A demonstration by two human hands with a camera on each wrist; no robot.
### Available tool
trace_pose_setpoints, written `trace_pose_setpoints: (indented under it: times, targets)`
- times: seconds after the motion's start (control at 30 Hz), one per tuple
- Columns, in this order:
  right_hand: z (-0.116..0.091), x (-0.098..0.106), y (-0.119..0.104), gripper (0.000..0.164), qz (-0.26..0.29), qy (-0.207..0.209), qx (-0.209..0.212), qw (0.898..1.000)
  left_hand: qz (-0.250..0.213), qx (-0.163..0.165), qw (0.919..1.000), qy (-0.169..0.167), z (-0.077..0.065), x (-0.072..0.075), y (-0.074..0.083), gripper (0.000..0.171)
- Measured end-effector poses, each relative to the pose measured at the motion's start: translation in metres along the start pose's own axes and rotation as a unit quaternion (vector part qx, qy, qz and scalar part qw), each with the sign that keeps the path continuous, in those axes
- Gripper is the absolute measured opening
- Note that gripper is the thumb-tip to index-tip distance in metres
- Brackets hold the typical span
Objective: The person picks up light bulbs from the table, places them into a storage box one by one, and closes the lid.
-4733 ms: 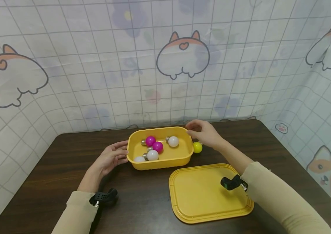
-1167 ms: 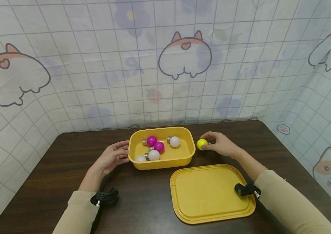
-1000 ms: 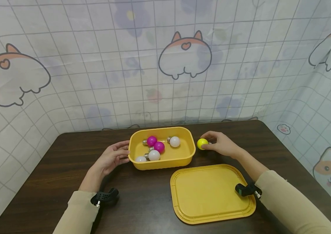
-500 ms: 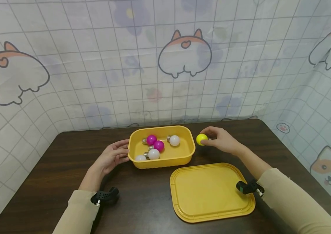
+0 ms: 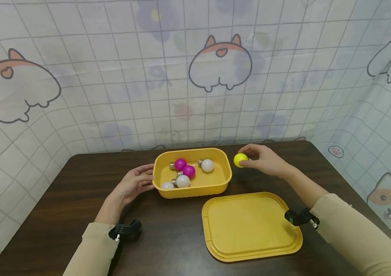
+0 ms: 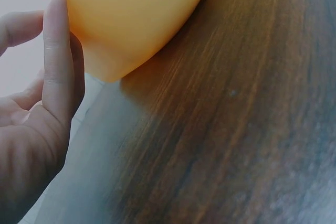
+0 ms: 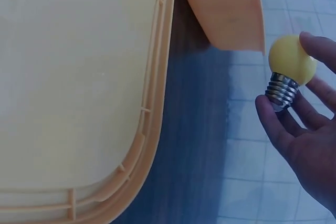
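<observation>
Up off the table, right of the yellow bin (image 5: 195, 190), my right hand (image 5: 266, 161) pinches a yellow light bulb (image 5: 240, 160). In the right wrist view the bulb's silver screw base (image 7: 282, 90) shows between thumb and fingers. My left hand (image 5: 134, 184) touches the bin's left end with fairly straight fingers; the left wrist view shows the fingers right against the outer wall (image 6: 121, 19). Inside the bin lie magenta bulbs (image 5: 180, 165) and white bulbs (image 5: 207, 165), all on their sides.
A yellow lid (image 5: 252, 226) lies flat on the dark wood table (image 5: 167, 230), in front of the bin and to its right, below my right forearm. A patterned cloth (image 5: 129, 76) hangs behind the table and along the sides.
My right hand has left the bin's right end, taken hold of the yellow bulb beside it, and raised it off the table. The left hand and the bin stay as they were.
</observation>
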State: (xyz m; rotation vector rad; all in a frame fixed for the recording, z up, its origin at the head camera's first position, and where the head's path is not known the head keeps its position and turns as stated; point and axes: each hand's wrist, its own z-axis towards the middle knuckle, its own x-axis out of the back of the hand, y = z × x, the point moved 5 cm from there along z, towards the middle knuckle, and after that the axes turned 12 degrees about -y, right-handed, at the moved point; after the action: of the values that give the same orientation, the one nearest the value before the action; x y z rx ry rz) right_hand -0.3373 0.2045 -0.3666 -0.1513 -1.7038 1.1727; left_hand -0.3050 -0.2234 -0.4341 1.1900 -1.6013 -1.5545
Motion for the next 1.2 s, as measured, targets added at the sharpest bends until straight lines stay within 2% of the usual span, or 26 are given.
trace_pose_setpoints:
  times: [0.3, 0.53, 1.2]
  targets:
    - [0.002, 0.002, -0.009, 0.038, -0.010, -0.011, 0.005, 1.000, -0.005, -0.002, 1.0000, -0.002, 0.002, 0.000, -0.001, 0.058]
    - [0.006, -0.002, -0.021, 0.039, 0.001, -0.018, 0.015, 1.000, -0.005, -0.001, 1.0000, 0.002, 0.002, 0.001, -0.002, 0.060]
    - [0.030, -0.017, -0.043, 0.042, 0.001, -0.025, 0.025, 0.999, -0.011, -0.003, 0.9999, -0.003, 0.000, 0.000, 0.000, 0.063]
